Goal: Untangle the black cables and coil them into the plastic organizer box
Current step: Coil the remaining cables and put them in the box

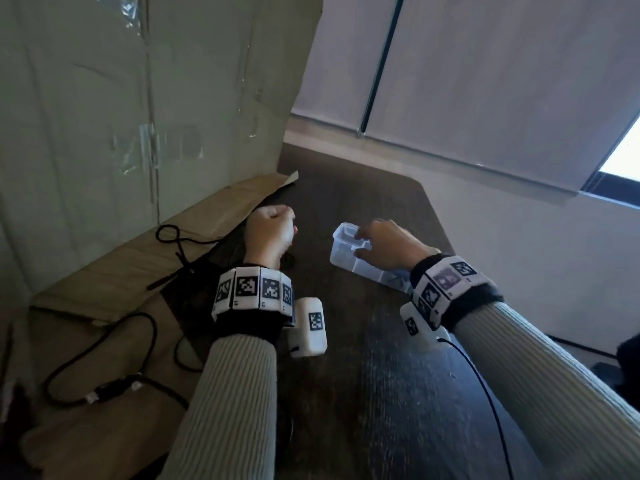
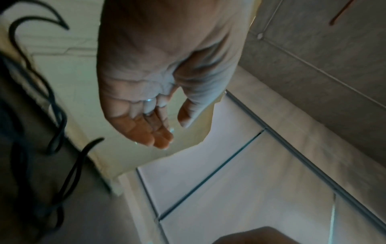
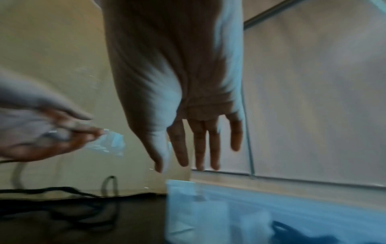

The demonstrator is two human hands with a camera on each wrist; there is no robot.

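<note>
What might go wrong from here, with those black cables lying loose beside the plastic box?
1. The black cables sprawl in loops over the cardboard; pulling one end may tighten a knot.
2. The right hand only rests on the plastic organizer box, which sits near the table edge; a tug might slide it off.
3. The left hand seems to pinch a clear scrap, so it is not free for cables.

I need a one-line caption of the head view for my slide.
Right hand reaches over the clear plastic organizer box on the dark table; left hand is raised beside loose black cables.
</note>
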